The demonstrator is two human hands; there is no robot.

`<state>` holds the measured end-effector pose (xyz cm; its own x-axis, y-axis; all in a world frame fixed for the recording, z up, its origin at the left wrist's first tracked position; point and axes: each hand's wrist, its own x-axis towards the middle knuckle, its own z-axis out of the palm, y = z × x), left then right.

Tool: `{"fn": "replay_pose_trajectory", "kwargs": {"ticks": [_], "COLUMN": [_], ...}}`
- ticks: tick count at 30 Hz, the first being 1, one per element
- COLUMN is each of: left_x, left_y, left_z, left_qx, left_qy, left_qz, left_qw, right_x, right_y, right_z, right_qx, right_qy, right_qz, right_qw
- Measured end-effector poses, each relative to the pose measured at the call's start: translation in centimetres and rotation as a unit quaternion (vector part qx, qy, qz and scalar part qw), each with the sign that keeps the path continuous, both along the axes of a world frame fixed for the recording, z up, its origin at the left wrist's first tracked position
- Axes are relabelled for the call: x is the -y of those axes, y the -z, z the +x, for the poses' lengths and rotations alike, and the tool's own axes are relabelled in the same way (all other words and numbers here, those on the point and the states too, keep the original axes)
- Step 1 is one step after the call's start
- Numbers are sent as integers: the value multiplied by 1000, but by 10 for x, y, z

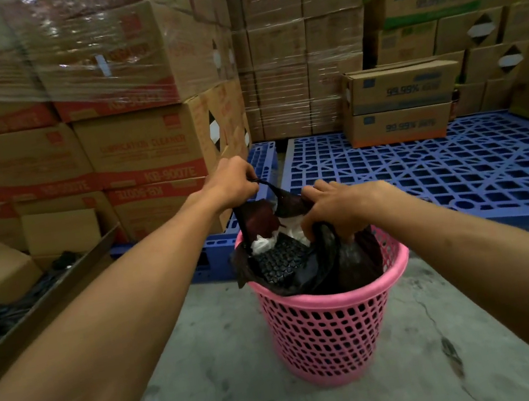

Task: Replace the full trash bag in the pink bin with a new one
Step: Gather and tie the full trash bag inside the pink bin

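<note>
A pink perforated bin (332,331) stands on the concrete floor in front of me. Inside it sits a dark trash bag (304,266), its mouth partly open, showing white crumpled waste and a black bubble-textured sheet. My left hand (229,181) pinches the bag's far-left edge and holds it stretched upward above the rim. My right hand (340,205) grips a bunched part of the bag's edge over the bin's middle-right. The bag's lower part stays inside the bin.
Blue plastic pallets (425,174) lie just behind the bin. Stacked cardboard boxes (143,143) rise at the left and back, some shrink-wrapped. An open carton (47,304) with dark items sits at my left. Bare concrete floor (213,364) surrounds the bin.
</note>
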<state>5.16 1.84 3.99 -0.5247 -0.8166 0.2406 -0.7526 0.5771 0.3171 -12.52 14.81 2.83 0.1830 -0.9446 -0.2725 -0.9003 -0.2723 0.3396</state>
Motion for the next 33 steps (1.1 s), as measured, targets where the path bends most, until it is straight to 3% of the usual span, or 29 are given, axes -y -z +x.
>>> {"fn": "replay_pose_trajectory", "kwargs": {"ticks": [2, 6, 8, 10, 11, 13, 15, 18, 22, 25, 27, 31, 33], "left_x": [-2, -6, -8, -10, -12, -15, -16, -26, -38, -50, -58, -52, -54], "left_y": [-3, -16, -25, -34, -39, -46, -48, -43, -5, 30, 42, 61, 67], "left_z": [0, -1, -4, -8, -9, -13, -15, -18, -33, -46, -52, -57, -53], "left_qx": [-19, -62, -83, -90, -89, -80, -107, -270, -405, -461, -476, -491, -477], "left_qy": [-2, 10, 13, 1, -8, -34, -51, 4, 99, 148, 135, 1, -4], "left_qz": [10, 88, 113, 93, 76, 70, 169, 413, 505, 557, 541, 416, 374], "left_qw": [1000, 994, 990, 992, 993, 994, 979, 870, 756, 675, 680, 765, 795], "right_x": [2, 2, 3, 9, 11, 13, 9, 4, 13, 22, 27, 37, 42], "right_y": [3, -25, -46, -61, -67, -75, -86, -96, -82, -64, -54, -30, -14], "right_z": [-3, 1, 11, 13, 13, 9, 4, -4, -17, -21, -26, -40, -40], "right_qx": [58, 321, 353, 326, 329, 370, 399, 484, 641, 686, 675, 498, 490], "right_qy": [-58, 50, 66, 100, 131, 186, 213, 184, 168, 165, 162, 132, 93], "right_qz": [-52, -53, -136, -229, -233, -130, 0, 118, 96, 15, -36, -184, -211], "right_qw": [995, 944, 923, 912, 906, 901, 892, 847, 743, 709, 719, 837, 841]}}
